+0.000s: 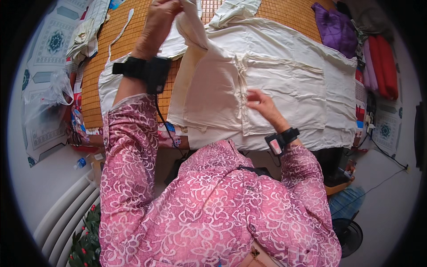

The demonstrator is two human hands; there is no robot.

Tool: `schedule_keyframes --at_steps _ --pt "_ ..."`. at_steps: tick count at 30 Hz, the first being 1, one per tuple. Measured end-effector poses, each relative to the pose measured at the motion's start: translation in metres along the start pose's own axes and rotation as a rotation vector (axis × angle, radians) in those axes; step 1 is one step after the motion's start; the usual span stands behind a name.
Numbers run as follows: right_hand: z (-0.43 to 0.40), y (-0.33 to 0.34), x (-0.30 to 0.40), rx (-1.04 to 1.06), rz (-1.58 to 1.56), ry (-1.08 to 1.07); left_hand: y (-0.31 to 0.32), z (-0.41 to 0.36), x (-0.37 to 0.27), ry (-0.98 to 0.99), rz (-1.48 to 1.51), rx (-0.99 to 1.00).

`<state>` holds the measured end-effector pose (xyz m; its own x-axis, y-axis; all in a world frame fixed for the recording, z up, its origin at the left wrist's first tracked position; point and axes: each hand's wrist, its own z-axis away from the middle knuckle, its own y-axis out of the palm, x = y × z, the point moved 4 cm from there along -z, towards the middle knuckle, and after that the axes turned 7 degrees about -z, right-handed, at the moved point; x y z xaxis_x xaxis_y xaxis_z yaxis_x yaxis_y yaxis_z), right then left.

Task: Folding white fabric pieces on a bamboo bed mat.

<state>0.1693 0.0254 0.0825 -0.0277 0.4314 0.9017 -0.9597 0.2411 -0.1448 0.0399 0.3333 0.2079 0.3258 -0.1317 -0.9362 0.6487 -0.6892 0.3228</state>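
My left hand is raised at the top of the view, its fingers closed on the edge of a cream cloth that hangs down from it onto the pile. A gathered, ruffled seam runs down this cloth. Beside the seam is my right hand, fingers apart and slightly bent, over the cloth's right part; whether the fingertips touch it I cannot tell. Under it all lies a larger white cloth, wrinkled and spread to the front edge. Both wrists wear black straps with small devices.
A brown tile mat covers the bed-like surface. Folded pale cloths lie at the far left, above a clear plastic bag. At the right are a purple cloth and red rolled fabric. Another pale cloth lies at the back.
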Motion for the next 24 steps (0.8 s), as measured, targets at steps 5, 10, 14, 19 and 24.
schedule_keyframes --at_steps 5,10,14,19,24 --pt "-0.045 -0.016 0.057 -0.127 -0.023 -0.075 -0.004 0.006 0.034 -0.114 -0.014 0.038" --pt "-0.07 0.027 0.135 -0.222 0.166 -0.358 0.04 0.037 0.019 -0.2 -0.192 0.315" --pt "-0.102 0.024 0.132 -0.132 -0.118 -0.38 0.041 0.047 0.015 -0.156 -0.126 0.175" --pt "-0.073 -0.014 0.13 -0.195 -0.425 -0.183 -0.064 0.125 0.123 -0.239 -0.761 0.046" --pt "-0.028 -0.061 0.088 -0.33 -0.566 -0.019 -0.042 0.199 0.184 -0.463 -0.798 0.337"
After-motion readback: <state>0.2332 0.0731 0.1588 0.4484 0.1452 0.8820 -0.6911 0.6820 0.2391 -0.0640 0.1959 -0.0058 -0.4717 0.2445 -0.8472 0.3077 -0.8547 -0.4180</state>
